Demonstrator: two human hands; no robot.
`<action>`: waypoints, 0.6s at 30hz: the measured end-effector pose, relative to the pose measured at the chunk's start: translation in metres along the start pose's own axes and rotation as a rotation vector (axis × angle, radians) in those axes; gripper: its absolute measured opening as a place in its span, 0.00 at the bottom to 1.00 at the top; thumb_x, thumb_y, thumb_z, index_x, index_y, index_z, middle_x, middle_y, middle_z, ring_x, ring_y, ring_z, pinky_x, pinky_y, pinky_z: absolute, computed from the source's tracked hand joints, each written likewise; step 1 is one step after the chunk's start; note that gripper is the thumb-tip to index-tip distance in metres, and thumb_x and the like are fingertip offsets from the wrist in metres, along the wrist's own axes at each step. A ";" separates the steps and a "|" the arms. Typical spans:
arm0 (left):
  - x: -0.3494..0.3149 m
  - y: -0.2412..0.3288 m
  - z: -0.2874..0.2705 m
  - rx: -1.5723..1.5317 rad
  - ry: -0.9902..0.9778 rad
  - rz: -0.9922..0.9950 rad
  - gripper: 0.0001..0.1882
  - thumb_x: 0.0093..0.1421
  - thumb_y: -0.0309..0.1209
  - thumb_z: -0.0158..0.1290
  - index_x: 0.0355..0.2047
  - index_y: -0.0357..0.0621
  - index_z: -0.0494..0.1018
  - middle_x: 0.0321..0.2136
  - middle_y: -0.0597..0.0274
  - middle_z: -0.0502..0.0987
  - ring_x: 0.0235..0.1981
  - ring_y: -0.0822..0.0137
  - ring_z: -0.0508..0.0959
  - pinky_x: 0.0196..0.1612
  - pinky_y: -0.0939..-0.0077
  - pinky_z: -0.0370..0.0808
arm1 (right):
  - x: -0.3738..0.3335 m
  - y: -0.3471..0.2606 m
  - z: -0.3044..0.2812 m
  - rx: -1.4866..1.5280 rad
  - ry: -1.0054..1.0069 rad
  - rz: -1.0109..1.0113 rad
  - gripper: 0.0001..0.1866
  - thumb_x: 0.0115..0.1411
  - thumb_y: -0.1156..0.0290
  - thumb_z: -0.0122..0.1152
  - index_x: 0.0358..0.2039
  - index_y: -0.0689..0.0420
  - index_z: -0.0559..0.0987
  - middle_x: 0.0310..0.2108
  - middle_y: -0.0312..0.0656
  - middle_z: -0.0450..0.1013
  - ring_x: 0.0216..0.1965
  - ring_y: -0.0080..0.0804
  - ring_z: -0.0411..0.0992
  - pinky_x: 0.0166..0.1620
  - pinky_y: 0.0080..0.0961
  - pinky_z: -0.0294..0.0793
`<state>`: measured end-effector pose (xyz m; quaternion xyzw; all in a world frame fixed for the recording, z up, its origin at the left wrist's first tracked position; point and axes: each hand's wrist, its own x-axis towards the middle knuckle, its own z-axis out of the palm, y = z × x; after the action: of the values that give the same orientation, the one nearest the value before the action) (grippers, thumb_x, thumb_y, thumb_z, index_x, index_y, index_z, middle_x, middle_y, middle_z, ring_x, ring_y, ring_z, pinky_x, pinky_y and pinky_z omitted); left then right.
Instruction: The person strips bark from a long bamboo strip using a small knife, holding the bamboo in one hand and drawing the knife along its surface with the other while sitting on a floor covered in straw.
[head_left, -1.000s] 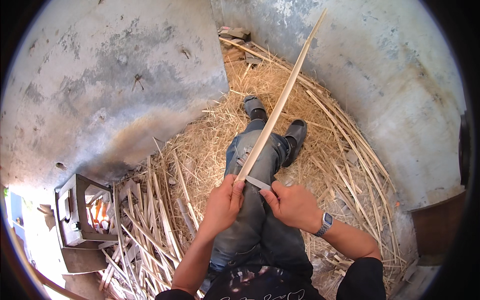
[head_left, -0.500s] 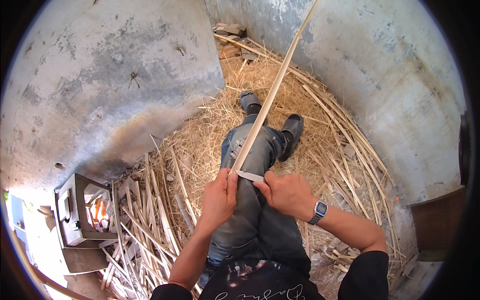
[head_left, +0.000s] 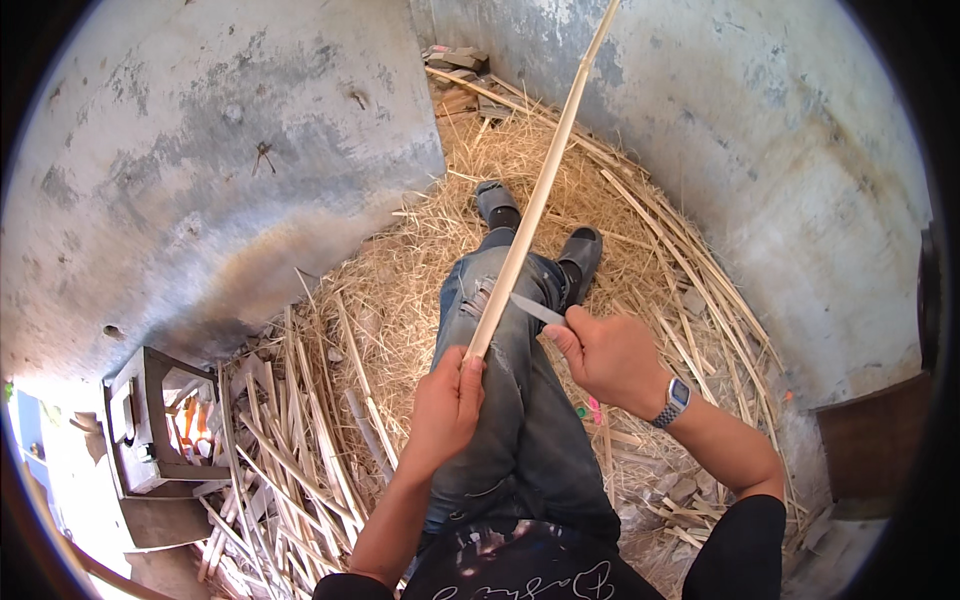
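Observation:
My left hand (head_left: 446,405) is closed round the near end of a long, pale bamboo strip (head_left: 528,228). The strip slants up and away to the right, passing above my thigh and feet. In my right hand (head_left: 622,362) is a knife (head_left: 537,308), gripped by its handle, which my fingers hide. Its blade points left, with the tip close to the strip's right edge; I cannot tell whether they touch. My jeans-clad legs (head_left: 500,420) are crossed and stretched out beneath both hands.
Straw-like shavings (head_left: 440,265) cover the floor around my sandals (head_left: 580,262). Loose strips (head_left: 300,430) lie heaped at the left, and more long strips (head_left: 690,250) run along the curved right wall (head_left: 760,150). A dark frame-like object (head_left: 150,430) stands at the left, below a grey wall (head_left: 230,150).
My right hand and the knife have moved right and farther along the strip, away from my left hand. The strip's far end has swung slightly left.

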<state>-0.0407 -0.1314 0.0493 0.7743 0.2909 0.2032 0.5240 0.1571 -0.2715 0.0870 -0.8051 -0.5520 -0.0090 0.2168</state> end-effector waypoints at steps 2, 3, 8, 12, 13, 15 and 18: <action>0.009 0.009 0.002 -0.002 -0.025 0.009 0.15 0.79 0.37 0.45 0.38 0.39 0.72 0.15 0.69 0.69 0.17 0.78 0.67 0.23 0.76 0.64 | -0.003 -0.009 0.003 0.025 -0.031 0.000 0.26 0.76 0.46 0.50 0.27 0.55 0.74 0.14 0.50 0.72 0.17 0.55 0.74 0.20 0.50 0.71; 0.014 0.013 0.004 -0.020 -0.039 0.011 0.16 0.80 0.37 0.44 0.38 0.39 0.72 0.15 0.70 0.69 0.17 0.78 0.67 0.23 0.76 0.64 | -0.006 -0.012 0.006 0.032 -0.065 0.011 0.27 0.76 0.46 0.50 0.27 0.54 0.74 0.14 0.50 0.72 0.17 0.55 0.74 0.20 0.50 0.71; 0.022 0.010 0.007 -0.076 -0.050 0.027 0.16 0.80 0.38 0.45 0.38 0.39 0.71 0.15 0.70 0.68 0.18 0.78 0.67 0.23 0.77 0.64 | -0.006 -0.023 0.028 0.012 -0.118 0.058 0.28 0.75 0.43 0.50 0.27 0.54 0.75 0.14 0.50 0.73 0.18 0.56 0.75 0.21 0.50 0.73; 0.016 -0.005 0.013 -0.034 0.004 0.049 0.15 0.79 0.37 0.45 0.38 0.40 0.72 0.15 0.70 0.68 0.17 0.77 0.67 0.23 0.75 0.64 | 0.001 -0.003 0.046 -0.024 -0.039 -0.034 0.28 0.74 0.43 0.51 0.26 0.53 0.75 0.14 0.49 0.73 0.17 0.55 0.75 0.20 0.50 0.73; 0.015 -0.007 0.015 -0.006 0.025 0.061 0.15 0.79 0.37 0.45 0.38 0.39 0.72 0.15 0.70 0.68 0.17 0.77 0.67 0.23 0.75 0.64 | 0.002 0.000 0.048 -0.033 -0.027 -0.066 0.28 0.74 0.43 0.51 0.26 0.53 0.75 0.14 0.49 0.73 0.16 0.54 0.75 0.19 0.50 0.73; 0.015 -0.004 0.016 0.001 0.039 0.068 0.15 0.79 0.37 0.45 0.38 0.39 0.72 0.15 0.69 0.68 0.16 0.76 0.67 0.23 0.74 0.65 | 0.007 0.005 0.050 -0.047 0.007 -0.063 0.28 0.74 0.43 0.51 0.26 0.53 0.75 0.13 0.48 0.73 0.16 0.54 0.75 0.19 0.50 0.73; 0.011 0.002 0.017 0.022 0.068 0.095 0.15 0.79 0.36 0.45 0.38 0.39 0.72 0.15 0.68 0.69 0.16 0.74 0.68 0.23 0.73 0.65 | 0.017 0.020 0.049 -0.066 0.045 -0.036 0.27 0.73 0.43 0.52 0.27 0.53 0.75 0.13 0.48 0.73 0.16 0.54 0.76 0.19 0.49 0.74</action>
<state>-0.0213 -0.1364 0.0447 0.7857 0.2736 0.2507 0.4949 0.1701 -0.2451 0.0399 -0.8014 -0.5608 -0.0492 0.2022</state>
